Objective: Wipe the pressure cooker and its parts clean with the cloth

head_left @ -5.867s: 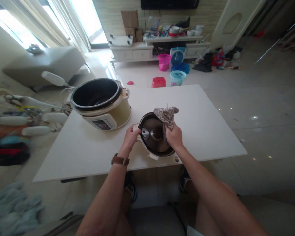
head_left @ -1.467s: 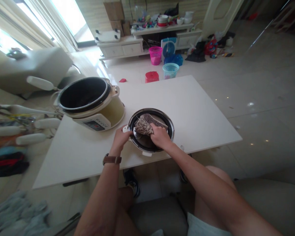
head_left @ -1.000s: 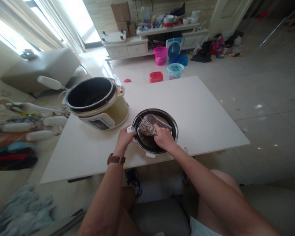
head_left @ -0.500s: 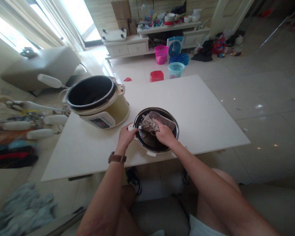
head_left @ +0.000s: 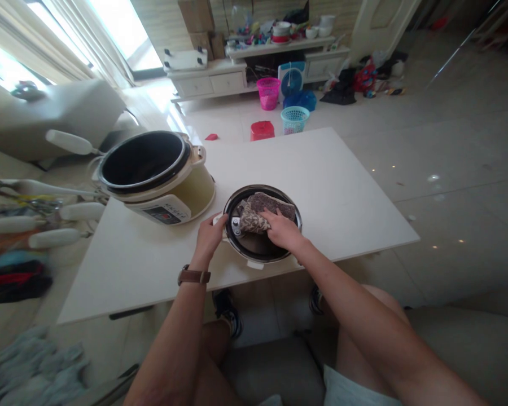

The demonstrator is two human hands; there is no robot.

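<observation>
Left grip [head_left: 206, 235] holds a lid [head_left: 254, 245]; right grip [head_left: 283, 230] presses a cloth [head_left: 256, 219] (bunched) onto it.

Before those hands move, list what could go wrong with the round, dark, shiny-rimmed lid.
The lid is close to the near edge of the white rectangular table, so a hard push might slide it off if the left hand lost its grip. The bunched grey-brown patterned cloth under the right hand sits right beside the small silvery metal fitting and could snag on it.

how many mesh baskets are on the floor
2: a pink basket in front of the white cabinet, and a light-blue basket nearer the camera, just past the white table. More could be hidden behind the table or the electric cooker.
</observation>
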